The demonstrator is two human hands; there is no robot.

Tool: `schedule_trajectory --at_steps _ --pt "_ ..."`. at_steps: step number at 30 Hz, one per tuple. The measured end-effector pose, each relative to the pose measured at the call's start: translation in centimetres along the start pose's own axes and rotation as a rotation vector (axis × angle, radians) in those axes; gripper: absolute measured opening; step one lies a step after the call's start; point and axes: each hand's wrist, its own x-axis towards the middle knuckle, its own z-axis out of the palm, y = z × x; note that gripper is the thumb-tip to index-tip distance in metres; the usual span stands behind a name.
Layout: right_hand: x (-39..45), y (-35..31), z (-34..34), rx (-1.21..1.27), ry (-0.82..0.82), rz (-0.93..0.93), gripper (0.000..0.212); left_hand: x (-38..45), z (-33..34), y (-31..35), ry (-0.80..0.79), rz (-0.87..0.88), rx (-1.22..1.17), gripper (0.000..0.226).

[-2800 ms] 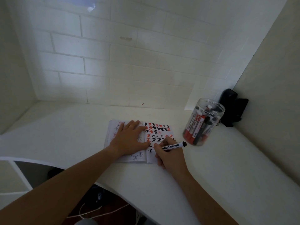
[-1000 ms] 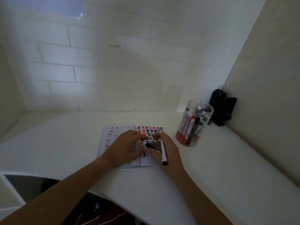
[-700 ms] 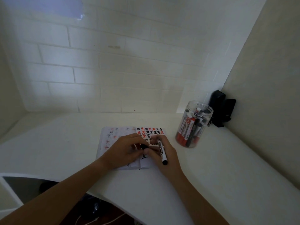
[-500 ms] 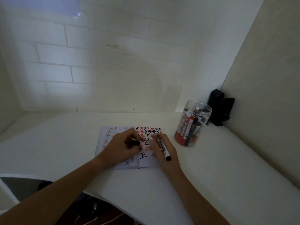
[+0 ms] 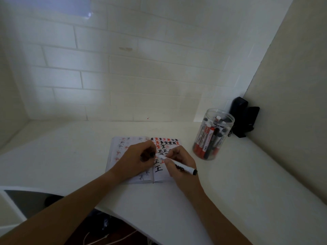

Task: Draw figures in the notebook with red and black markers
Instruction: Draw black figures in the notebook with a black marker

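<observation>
Pinching the black cap [image 5: 148,155], the left hand [image 5: 136,160] meets the marker [image 5: 177,164] gripped by the right hand [image 5: 180,163] above the notebook [image 5: 160,171], where 正 figures stand; marker label unreadable.

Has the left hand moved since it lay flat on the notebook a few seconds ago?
Yes. The left hand has slid right across the notebook toward the jar and now pinches the cap.

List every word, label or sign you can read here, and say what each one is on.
"正", drawn several times in black and red: right page of the notebook.
Star-like marks above them are figures, not text.
Label on the marker held by the right hand: too blurred to read.
Labels on the markers in the clear jar: too small to read.
</observation>
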Motion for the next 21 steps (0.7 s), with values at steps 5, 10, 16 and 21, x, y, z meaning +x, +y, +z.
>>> schedule_trajectory --at_steps 5,10,16,21 --pt "0.01 0.02 0.22 -0.016 0.030 -0.024 0.016 0.03 0.02 0.12 0.003 0.018 0.014 0.022" --pt "0.01 0.25 0.25 -0.144 0.032 -0.034 0.010 0.10 0.10 0.14 -0.002 0.035 0.041 0.024" --pt "0.34 0.37 -0.16 -0.154 0.112 0.035 0.013 0.14 0.01 0.26 -0.021 0.097 0.054 0.019" --pt "0.74 0.18 -0.54 0.057 0.028 0.235 0.006 -0.02 -0.12 0.07 -0.002 0.116 0.048 0.014"
